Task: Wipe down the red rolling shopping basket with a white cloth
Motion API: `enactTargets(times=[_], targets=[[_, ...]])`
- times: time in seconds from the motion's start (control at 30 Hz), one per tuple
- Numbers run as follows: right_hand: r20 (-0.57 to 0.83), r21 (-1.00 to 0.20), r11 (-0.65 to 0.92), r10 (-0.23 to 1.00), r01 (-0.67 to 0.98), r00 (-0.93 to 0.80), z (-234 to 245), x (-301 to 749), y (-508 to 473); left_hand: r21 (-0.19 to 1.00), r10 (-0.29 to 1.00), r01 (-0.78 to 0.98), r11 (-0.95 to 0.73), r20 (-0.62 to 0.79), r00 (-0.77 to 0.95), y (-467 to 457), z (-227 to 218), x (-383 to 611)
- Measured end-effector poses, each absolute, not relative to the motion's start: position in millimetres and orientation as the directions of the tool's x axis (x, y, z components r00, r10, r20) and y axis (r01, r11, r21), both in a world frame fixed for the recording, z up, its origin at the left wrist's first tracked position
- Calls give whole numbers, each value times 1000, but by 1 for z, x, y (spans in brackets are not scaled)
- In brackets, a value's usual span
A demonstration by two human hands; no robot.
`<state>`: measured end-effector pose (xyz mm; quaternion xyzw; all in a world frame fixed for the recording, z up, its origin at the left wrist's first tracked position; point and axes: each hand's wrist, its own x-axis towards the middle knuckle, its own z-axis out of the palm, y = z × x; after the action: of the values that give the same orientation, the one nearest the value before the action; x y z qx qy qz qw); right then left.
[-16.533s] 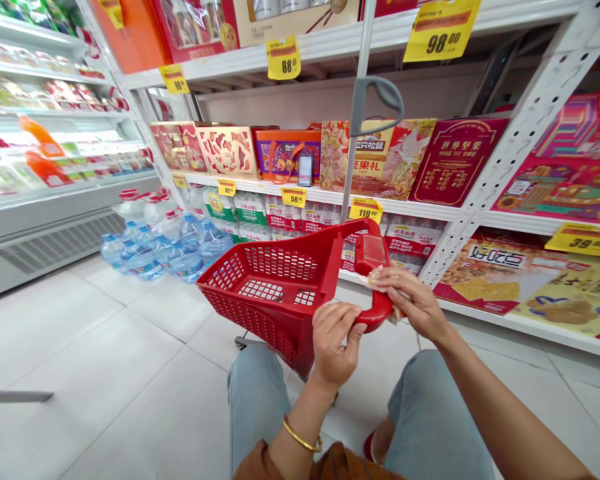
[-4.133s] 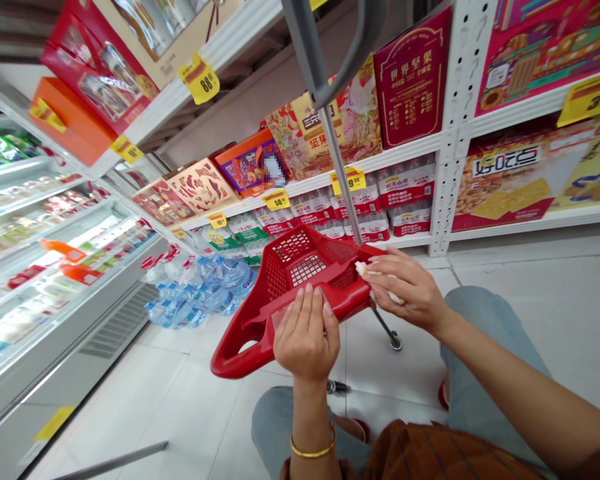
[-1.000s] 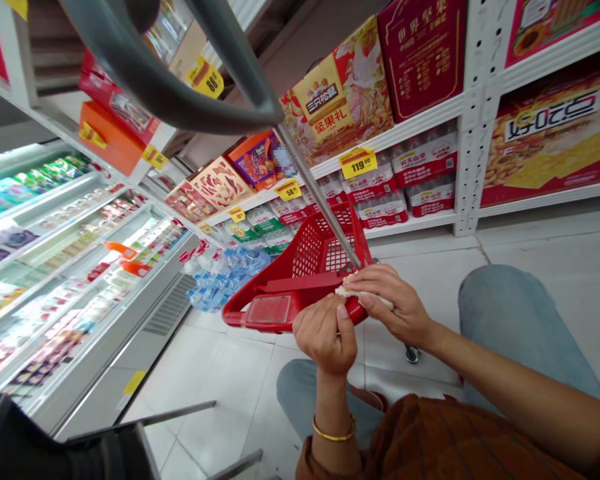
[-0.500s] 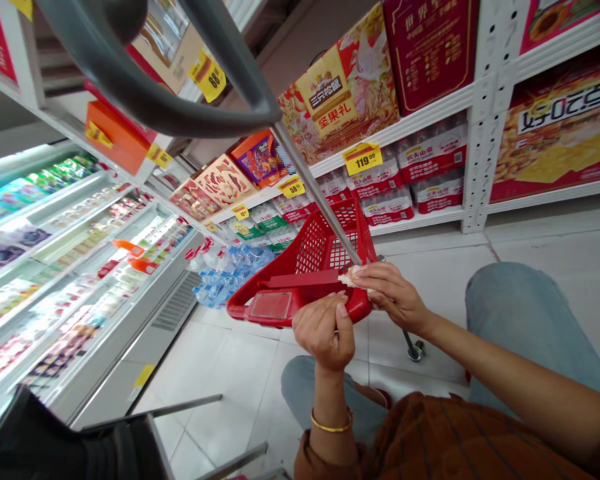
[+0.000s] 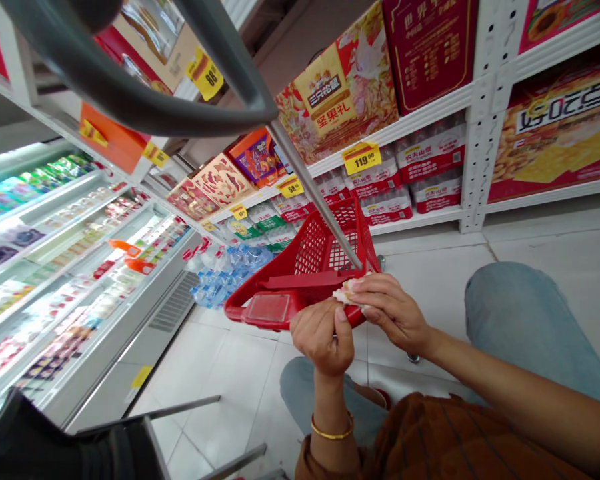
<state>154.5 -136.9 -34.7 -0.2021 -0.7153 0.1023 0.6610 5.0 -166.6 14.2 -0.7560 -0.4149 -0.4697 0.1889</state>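
The pale scrap (image 5: 347,291) sits just above the basket's red rim, too small and blurred for you to tell what it is. Its long axis runs roughly across your view, rising slightly toward your right. Your right hand (image 5: 391,312) is the nearer one: its fingers (image 5: 375,293) lie close together and pinch the scrap from the right, with the fingertips on it. Your left hand (image 5: 323,337) sits just below and to the left, its fingers curled inward and their tips nearly reaching the scrap. You cannot tell whether they touch it or grip the basket behind them. A gold bangle (image 5: 332,433) circles your left wrist. The red plastic shopping basket (image 5: 310,267) tilts beyond your hands, and its grey pull handle (image 5: 305,175) rises past them toward the shelves of boxed gifts (image 5: 337,87).
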Motion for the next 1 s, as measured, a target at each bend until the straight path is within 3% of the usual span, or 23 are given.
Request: enactTargets(times=[0.2, 0.4, 0.6, 1.0], targets=[[911, -393, 908, 406, 144, -74, -45, 159, -122, 130, 459, 782, -610, 862, 215, -164, 13, 3], [890, -431, 870, 453, 237, -44, -54, 163, -107, 154, 462, 755, -638, 860, 215, -164, 15, 2], [831, -550, 800, 552, 239, 65, -44, 154, -128, 175, 482, 751, -637, 851, 210, -164, 15, -1], [941, -312, 888, 339, 338, -20, -77, 142, -120, 243, 489, 690, -682, 853, 182, -161, 19, -15]])
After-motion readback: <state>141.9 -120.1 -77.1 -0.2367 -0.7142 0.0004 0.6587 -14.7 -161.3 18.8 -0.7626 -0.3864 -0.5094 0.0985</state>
